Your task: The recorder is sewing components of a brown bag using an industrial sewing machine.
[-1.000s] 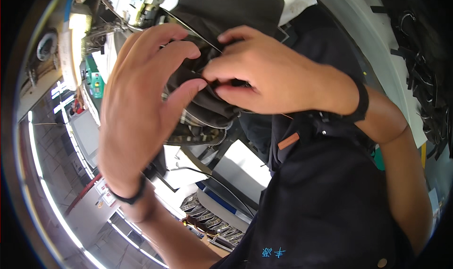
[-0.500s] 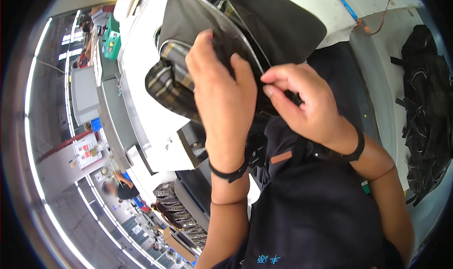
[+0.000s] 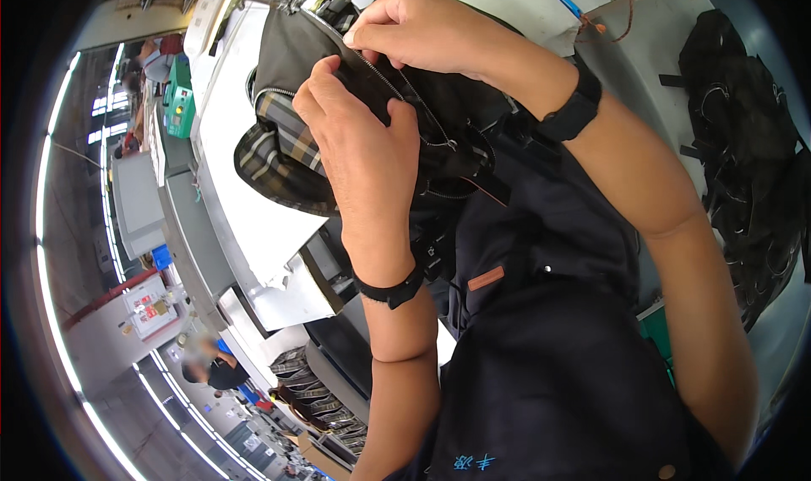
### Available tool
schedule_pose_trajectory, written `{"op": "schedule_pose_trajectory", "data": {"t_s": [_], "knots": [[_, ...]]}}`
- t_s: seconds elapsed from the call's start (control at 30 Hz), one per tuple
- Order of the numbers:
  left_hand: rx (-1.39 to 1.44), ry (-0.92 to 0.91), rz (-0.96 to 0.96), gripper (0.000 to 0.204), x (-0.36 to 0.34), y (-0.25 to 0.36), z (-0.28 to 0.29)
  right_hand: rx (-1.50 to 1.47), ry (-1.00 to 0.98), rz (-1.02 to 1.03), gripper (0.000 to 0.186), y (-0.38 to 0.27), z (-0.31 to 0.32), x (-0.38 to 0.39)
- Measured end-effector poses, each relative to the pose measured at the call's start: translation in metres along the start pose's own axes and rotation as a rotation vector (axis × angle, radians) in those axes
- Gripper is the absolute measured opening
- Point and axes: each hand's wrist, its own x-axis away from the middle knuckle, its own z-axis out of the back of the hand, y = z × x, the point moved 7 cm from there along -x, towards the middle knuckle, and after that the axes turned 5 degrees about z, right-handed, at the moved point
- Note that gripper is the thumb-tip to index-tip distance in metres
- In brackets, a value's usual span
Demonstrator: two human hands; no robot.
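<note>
Currently, one plaid-lined bag (image 3: 291, 59) lies partly over one white worktop (image 3: 253, 236); my right hand (image 3: 427, 38) tightly pinches one metal zipper tape (image 3: 386, 81); my left hand (image 3: 367, 147), fingers half-spread, lies against the bag.

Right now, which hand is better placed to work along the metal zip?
The right hand, I'd judge: its fingers are bunched at the metal zip, whereas the left hand is over the dark fabric, thumb and forefinger apart.

Factory workshop: long strip lights (image 3: 40, 206), stacked plaid pieces (image 3: 321, 396), heaped black fabric goods (image 3: 752, 177), co-worker (image 3: 228, 375) beyond.
</note>
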Motion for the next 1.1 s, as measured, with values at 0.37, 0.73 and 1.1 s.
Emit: {"op": "schedule_pose_trajectory", "data": {"t_s": [0.37, 0.73, 1.1], "knots": [[0.03, 0.069, -0.078, 0.055, -0.004, -0.014, 0.013, 0.478, 0.345, 0.279, 0.019, -0.003, -0.014, 0.0], [0.42, 0.114, 0.042, 0.029, -0.005, -0.033, 0.019, 0.164, 0.318, 0.194, 0.018, -0.008, -0.027, 0.051], [0.492, 0.132, 0.14, 0.026, 0.004, -0.043, 0.012, 0.047, 0.273, 0.201, 0.018, -0.014, -0.03, 0.065]]}}
